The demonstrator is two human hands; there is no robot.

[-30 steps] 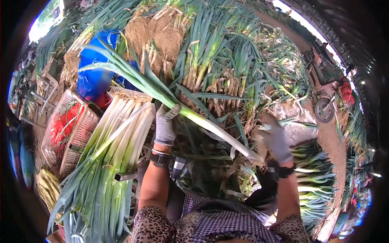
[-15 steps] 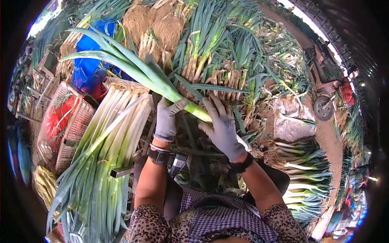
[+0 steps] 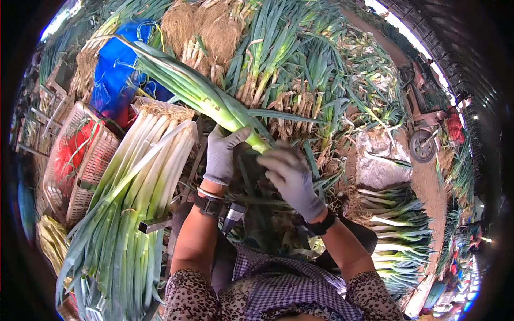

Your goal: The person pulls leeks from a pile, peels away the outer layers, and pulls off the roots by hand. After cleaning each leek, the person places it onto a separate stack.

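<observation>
My left hand (image 3: 220,156), in a grey glove, is closed around the pale stalk of a leek (image 3: 217,109). Its green leaves slant up to the left, and one darker leaf hangs along its right side. At the stalk's lower end is my gloved right hand (image 3: 293,179), fingers curled over it and partly smeared by motion. The white base is hidden behind that hand. Left of my left arm, a thick bundle of trimmed leeks (image 3: 142,176) lies with its roots away from me.
A plastic crate (image 3: 99,182) with red netting stands at left, beside a blue bag (image 3: 115,75). Untrimmed leeks (image 3: 267,48) are heaped ahead. More leeks (image 3: 396,235) lie in a row at right, near a white sack (image 3: 383,160). A metal bar end (image 3: 154,226) juts out by my left forearm.
The leek's leaves have drawn closer together and its top has swung slightly rightward. My right hand has curled its fingers and shifted slightly down along the stalk. My left hand keeps its hold.
</observation>
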